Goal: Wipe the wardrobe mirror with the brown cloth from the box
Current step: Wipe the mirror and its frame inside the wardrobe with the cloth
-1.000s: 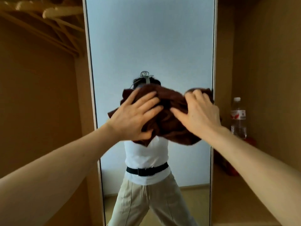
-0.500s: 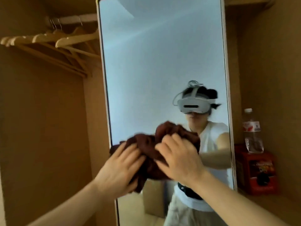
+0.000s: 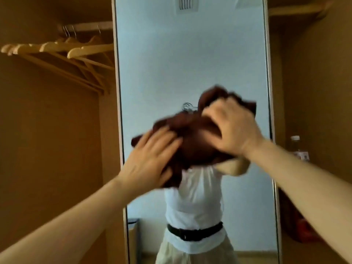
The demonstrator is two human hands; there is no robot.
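A tall wardrobe mirror (image 3: 190, 54) with a pale frame fills the middle of the head view. A bunched brown cloth (image 3: 192, 141) is pressed flat against the glass at mid height. My left hand (image 3: 152, 159) lies on the cloth's lower left part with fingers spread. My right hand (image 3: 232, 130) grips the cloth's upper right part, fingers curled into the fabric. Both hands and the cloth are blurred by motion. The mirror reflects a person in a white top and dark belt, partly hidden by the cloth.
Several wooden hangers (image 3: 62, 50) hang on a rail in the open wardrobe bay to the left. On the right shelf stands a plastic water bottle (image 3: 297, 147) beside a red box (image 3: 308, 231), close behind my right forearm.
The cloth and both hands have slid right and upward across the glass from the mirror's left edge. The view has shifted, so the mirror sits more central.
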